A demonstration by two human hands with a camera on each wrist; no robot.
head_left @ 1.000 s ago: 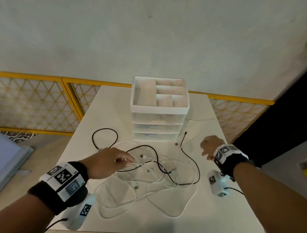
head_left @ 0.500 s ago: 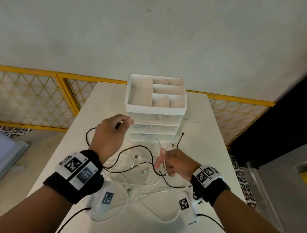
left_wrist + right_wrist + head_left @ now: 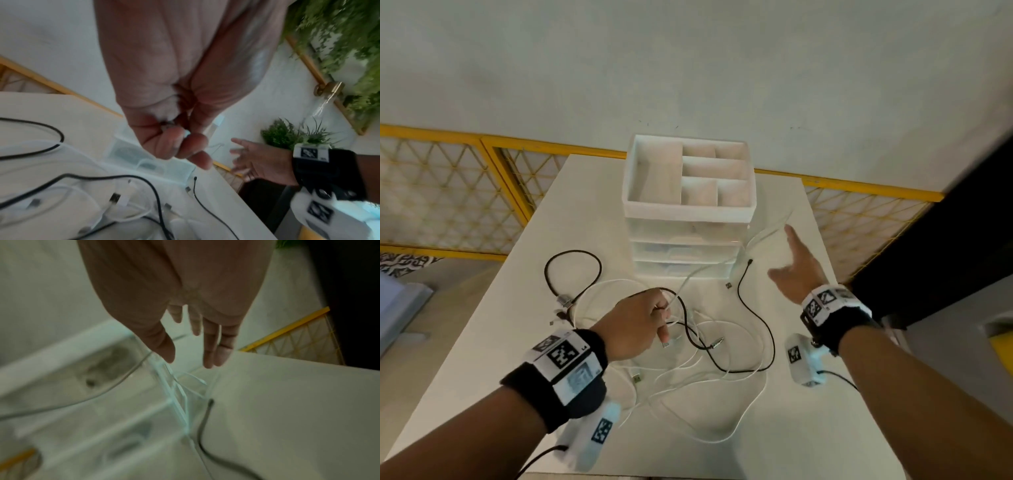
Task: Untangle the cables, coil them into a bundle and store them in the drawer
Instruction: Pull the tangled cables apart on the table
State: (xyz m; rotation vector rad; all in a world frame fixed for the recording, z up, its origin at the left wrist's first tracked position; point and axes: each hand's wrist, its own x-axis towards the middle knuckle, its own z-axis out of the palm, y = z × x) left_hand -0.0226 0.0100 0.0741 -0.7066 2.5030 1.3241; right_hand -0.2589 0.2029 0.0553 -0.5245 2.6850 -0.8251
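Note:
A tangle of white and black cables lies on the white table in front of a translucent drawer unit, whose drawers are all shut. My left hand hovers over the tangle with fingers curled, pinching a white cable that rises to the right past the unit's corner. The left wrist view shows the pinch. My right hand is open with straight fingers to the right of the unit, holding nothing. A black cable end lies just below it.
A black cable loop lies at the left of the unit. The unit's top is an open tray with several compartments. A yellow mesh fence runs behind the table. The table's right edge is close to my right hand.
My left hand dropped from in front of the drawers down to the tangle, still holding white cable. My right hand let go at the centre, swung right and opened.

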